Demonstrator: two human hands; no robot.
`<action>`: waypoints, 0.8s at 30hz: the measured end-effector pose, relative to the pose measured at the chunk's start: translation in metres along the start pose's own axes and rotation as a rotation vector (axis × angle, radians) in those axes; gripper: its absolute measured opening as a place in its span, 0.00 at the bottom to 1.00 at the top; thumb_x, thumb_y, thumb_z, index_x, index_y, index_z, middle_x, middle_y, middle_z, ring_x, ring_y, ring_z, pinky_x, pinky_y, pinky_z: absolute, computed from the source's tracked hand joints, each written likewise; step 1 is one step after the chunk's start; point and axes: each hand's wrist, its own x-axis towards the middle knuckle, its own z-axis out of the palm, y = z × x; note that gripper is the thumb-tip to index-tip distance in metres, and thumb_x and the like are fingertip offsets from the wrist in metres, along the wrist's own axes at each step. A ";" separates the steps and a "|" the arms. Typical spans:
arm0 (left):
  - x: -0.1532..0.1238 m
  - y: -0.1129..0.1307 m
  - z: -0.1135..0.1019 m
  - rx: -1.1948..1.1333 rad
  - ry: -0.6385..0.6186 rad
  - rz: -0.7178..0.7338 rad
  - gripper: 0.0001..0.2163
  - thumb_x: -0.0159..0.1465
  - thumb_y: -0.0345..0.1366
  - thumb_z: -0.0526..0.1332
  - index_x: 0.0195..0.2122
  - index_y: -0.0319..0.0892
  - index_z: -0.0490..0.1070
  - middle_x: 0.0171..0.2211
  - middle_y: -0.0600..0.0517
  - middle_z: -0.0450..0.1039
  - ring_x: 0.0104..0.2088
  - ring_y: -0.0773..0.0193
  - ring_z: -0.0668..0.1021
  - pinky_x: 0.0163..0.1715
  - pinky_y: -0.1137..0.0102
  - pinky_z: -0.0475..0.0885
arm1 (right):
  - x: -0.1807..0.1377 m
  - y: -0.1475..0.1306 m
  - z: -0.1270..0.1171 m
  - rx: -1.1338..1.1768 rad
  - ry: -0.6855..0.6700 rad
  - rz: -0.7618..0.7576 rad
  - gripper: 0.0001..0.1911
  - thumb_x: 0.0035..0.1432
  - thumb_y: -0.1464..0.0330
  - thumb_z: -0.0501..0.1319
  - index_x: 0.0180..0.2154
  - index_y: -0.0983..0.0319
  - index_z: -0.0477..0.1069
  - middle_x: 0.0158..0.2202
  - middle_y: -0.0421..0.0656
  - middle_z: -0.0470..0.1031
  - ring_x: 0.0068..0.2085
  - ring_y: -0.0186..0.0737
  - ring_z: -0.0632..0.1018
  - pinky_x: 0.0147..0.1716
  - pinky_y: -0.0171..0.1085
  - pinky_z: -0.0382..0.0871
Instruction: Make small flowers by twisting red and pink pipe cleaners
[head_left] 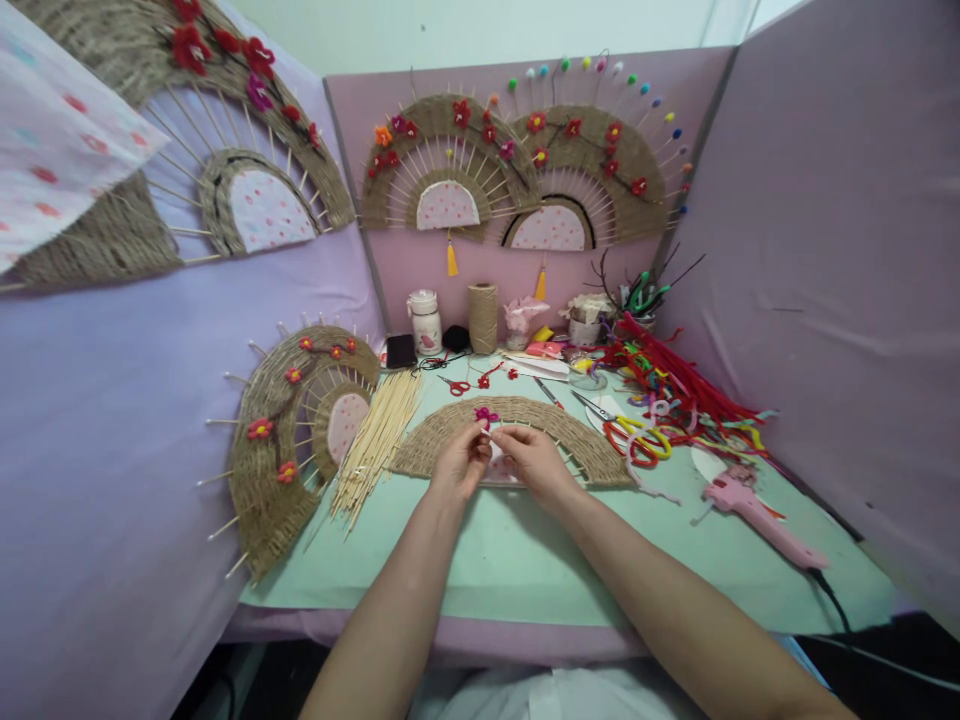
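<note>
My left hand (463,460) and my right hand (534,462) meet over a twine-woven fan (435,436) lying on the table. Both are closed in a pinch, fingertips nearly touching. Between them shows a small white piece (486,432), too small to name surely. Just beyond the fingertips is a magenta fuzzy flower (486,414); whether the fingers touch it I cannot tell. My hands partly cover the fan's spotted pale centre (501,470).
Thin sticks (379,440) and another flowered fan (289,450) are at left. To the right are yellow-handled scissors (652,436), red pipe cleaners (675,372) and a pink glue gun (765,520) with its cord. A twine spool (483,318) and white jar (425,325) stand behind.
</note>
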 end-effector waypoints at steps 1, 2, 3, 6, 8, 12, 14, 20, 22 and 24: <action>0.000 0.000 0.000 0.000 -0.008 -0.003 0.07 0.46 0.24 0.66 0.22 0.35 0.67 0.18 0.55 0.66 0.19 0.78 0.67 0.16 0.84 0.60 | 0.000 0.001 0.000 -0.025 0.014 -0.025 0.15 0.43 0.58 0.65 0.30 0.62 0.74 0.25 0.39 0.71 0.22 0.29 0.65 0.23 0.32 0.57; -0.001 -0.001 0.001 0.005 -0.017 -0.011 0.06 0.46 0.24 0.65 0.22 0.35 0.67 0.19 0.55 0.66 0.19 0.78 0.67 0.16 0.84 0.60 | 0.000 0.001 0.000 -0.047 0.041 -0.056 0.15 0.43 0.58 0.65 0.30 0.63 0.74 0.25 0.39 0.71 0.22 0.29 0.65 0.23 0.32 0.57; -0.001 -0.001 0.001 0.015 -0.028 -0.021 0.06 0.46 0.24 0.65 0.22 0.35 0.68 0.19 0.54 0.67 0.20 0.78 0.68 0.16 0.84 0.61 | 0.001 0.001 0.000 -0.066 0.072 -0.088 0.15 0.43 0.58 0.65 0.29 0.63 0.74 0.25 0.39 0.71 0.23 0.30 0.65 0.24 0.32 0.57; -0.003 -0.002 0.002 0.056 -0.055 -0.036 0.06 0.47 0.24 0.66 0.24 0.34 0.69 0.21 0.53 0.68 0.21 0.78 0.68 0.17 0.84 0.62 | 0.001 -0.001 -0.001 -0.113 0.146 -0.162 0.16 0.43 0.57 0.64 0.28 0.63 0.73 0.24 0.39 0.71 0.24 0.31 0.66 0.24 0.33 0.57; -0.004 -0.003 0.003 0.102 -0.060 -0.026 0.06 0.46 0.26 0.66 0.24 0.33 0.69 0.21 0.53 0.68 0.21 0.78 0.68 0.18 0.84 0.63 | 0.002 -0.002 -0.001 -0.137 0.175 -0.192 0.16 0.43 0.56 0.64 0.29 0.63 0.73 0.25 0.40 0.72 0.25 0.32 0.66 0.25 0.33 0.58; -0.008 -0.005 0.006 0.209 -0.059 0.061 0.09 0.44 0.29 0.68 0.27 0.34 0.70 0.22 0.54 0.68 0.21 0.78 0.68 0.18 0.83 0.62 | 0.002 -0.001 -0.002 -0.133 0.192 -0.203 0.16 0.43 0.57 0.64 0.29 0.63 0.73 0.25 0.39 0.71 0.24 0.32 0.65 0.24 0.33 0.57; -0.010 -0.005 0.007 0.240 -0.049 0.121 0.12 0.43 0.30 0.69 0.28 0.36 0.71 0.24 0.54 0.69 0.21 0.77 0.68 0.19 0.82 0.62 | 0.003 -0.001 -0.003 -0.112 0.181 -0.202 0.16 0.44 0.56 0.64 0.29 0.62 0.72 0.24 0.39 0.69 0.23 0.31 0.64 0.23 0.32 0.57; -0.011 -0.005 0.007 0.338 0.014 0.171 0.13 0.42 0.34 0.69 0.27 0.38 0.69 0.23 0.56 0.68 0.21 0.76 0.67 0.20 0.79 0.61 | 0.003 -0.013 -0.010 -0.227 0.229 -0.418 0.12 0.46 0.58 0.63 0.28 0.60 0.72 0.36 0.44 0.73 0.39 0.40 0.71 0.32 0.35 0.64; -0.011 -0.007 0.006 0.423 0.013 0.191 0.12 0.43 0.35 0.69 0.27 0.38 0.69 0.22 0.55 0.68 0.20 0.76 0.66 0.20 0.78 0.61 | 0.003 -0.018 -0.012 -0.294 0.156 -0.479 0.09 0.48 0.60 0.62 0.27 0.60 0.73 0.41 0.44 0.73 0.44 0.42 0.71 0.36 0.36 0.64; -0.011 -0.009 0.006 0.495 0.004 0.219 0.11 0.44 0.36 0.68 0.27 0.37 0.70 0.21 0.55 0.67 0.19 0.76 0.65 0.19 0.78 0.59 | 0.003 -0.020 -0.015 -0.374 0.087 -0.483 0.08 0.50 0.62 0.61 0.28 0.59 0.74 0.39 0.44 0.74 0.43 0.42 0.72 0.36 0.36 0.64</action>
